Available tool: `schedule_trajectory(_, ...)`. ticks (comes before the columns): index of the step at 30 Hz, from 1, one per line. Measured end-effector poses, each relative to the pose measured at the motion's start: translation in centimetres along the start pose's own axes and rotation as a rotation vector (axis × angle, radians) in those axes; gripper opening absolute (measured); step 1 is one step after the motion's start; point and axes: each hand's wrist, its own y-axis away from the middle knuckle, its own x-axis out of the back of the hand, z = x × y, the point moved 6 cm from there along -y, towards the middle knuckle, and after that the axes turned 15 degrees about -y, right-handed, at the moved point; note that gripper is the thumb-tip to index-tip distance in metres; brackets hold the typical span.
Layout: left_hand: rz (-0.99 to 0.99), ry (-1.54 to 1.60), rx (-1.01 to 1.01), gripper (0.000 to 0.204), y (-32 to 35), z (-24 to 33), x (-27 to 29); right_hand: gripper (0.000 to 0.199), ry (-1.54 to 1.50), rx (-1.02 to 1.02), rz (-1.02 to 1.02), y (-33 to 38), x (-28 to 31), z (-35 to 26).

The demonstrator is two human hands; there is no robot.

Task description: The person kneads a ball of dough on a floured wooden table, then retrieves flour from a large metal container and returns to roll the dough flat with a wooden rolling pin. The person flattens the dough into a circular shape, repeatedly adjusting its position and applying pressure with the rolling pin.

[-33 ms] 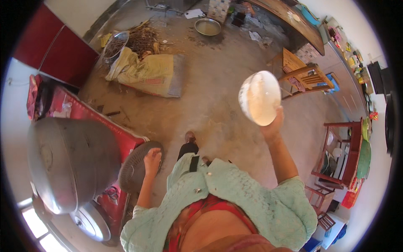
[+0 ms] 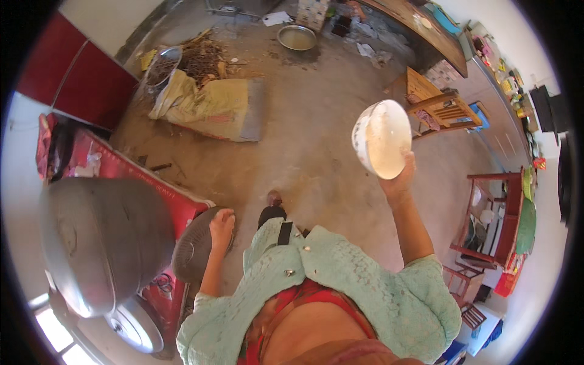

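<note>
My right hand [image 2: 399,176] is closed on the lower rim of a white bowl [image 2: 387,137], held out in front of me to the right. The bowl tilts so that its inside shows a pale, cream-coloured layer that I cannot identify; dark marks dot its outer wall. At my left side, my left hand [image 2: 222,224] has its fingers curled at the edge of a round grey ribbed tray [image 2: 193,248] and seems to grip it. Right beside that tray stands a large grey metal pot [image 2: 109,240] on a red-covered table [image 2: 149,176].
A yellow sack [image 2: 210,109] lies on the floor beside dry sticks [image 2: 198,61] and a wire basket [image 2: 163,64]. Farther off is a metal basin [image 2: 297,38]. To the right stand a wooden chair [image 2: 441,103] and a reddish-brown rack [image 2: 514,219]. A silver lid [image 2: 134,322] rests below the pot.
The bowl has shifted slightly right and turned a little in my right hand. My left hand has risen slightly at the tray's edge. The whole view has shifted a little.
</note>
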Motion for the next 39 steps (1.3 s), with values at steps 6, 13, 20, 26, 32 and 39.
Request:
schedule_trajectory(6, -0.085, -0.055, -0.296, 0.02, -15.6, 11.6, -6.4, 0.064, 0.003, 0.056, -0.049, -5.4, -3.3, -6.4)
schedule_trajectory(13, -0.307, -0.148, -0.516, 0.021, -24.4, 30.0, -14.3, 0.062, -0.134, 0.147, 0.068, -13.5, 1.8, -10.8)
schedule_trajectory(20, -0.227, -0.33, -0.474, 0.024, -32.8, 33.7, -17.5, 0.058, -0.199, 0.144, 0.123, -25.5, 5.6, -14.4)
schedule_trajectory(26, -0.126, -0.694, -0.046, 0.025, -39.4, 20.7, -16.2, 0.056, -0.192, 0.165, 0.173, -37.7, 7.0, -19.5)
schedule_trajectory(32, -0.173, -0.767, -0.097, 0.022, -47.1, 19.5, -20.3, 0.057, -0.2, 0.211, 0.223, -47.0, 7.4, -23.2)
schedule_trajectory(39, -0.255, -0.68, -0.389, 0.019, -65.0, 38.6, -35.3, 0.062, -0.1, 0.301, 0.225, -54.7, 2.8, -27.9)
